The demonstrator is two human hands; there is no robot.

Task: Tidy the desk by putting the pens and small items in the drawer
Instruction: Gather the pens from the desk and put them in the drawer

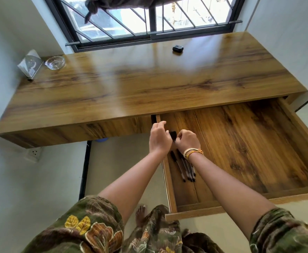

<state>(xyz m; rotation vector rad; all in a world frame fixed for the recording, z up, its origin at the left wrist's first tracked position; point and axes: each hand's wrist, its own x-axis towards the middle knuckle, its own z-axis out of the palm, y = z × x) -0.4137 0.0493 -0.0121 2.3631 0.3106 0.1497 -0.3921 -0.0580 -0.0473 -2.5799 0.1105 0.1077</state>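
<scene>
The wooden drawer [240, 147] is pulled far out from under the desk [131, 88]. Several black-capped pens [185, 168] lie together near the drawer's left wall. Above that left side, my left hand [158, 138] and my right hand [187, 141] meet, both with fingers closed around a small black item [173, 134] held between them. Most of that item is hidden by my fingers. A second small black object [177, 48] sits on the desk top near the window.
A glass bowl [55, 62] and a clear stand [30, 63] occupy the desk's back left corner. A barred window [149, 19] runs behind the desk. White walls close both sides. A wall socket [33, 153] is low on the left. My bare foot [141, 214] stands by the drawer's front corner.
</scene>
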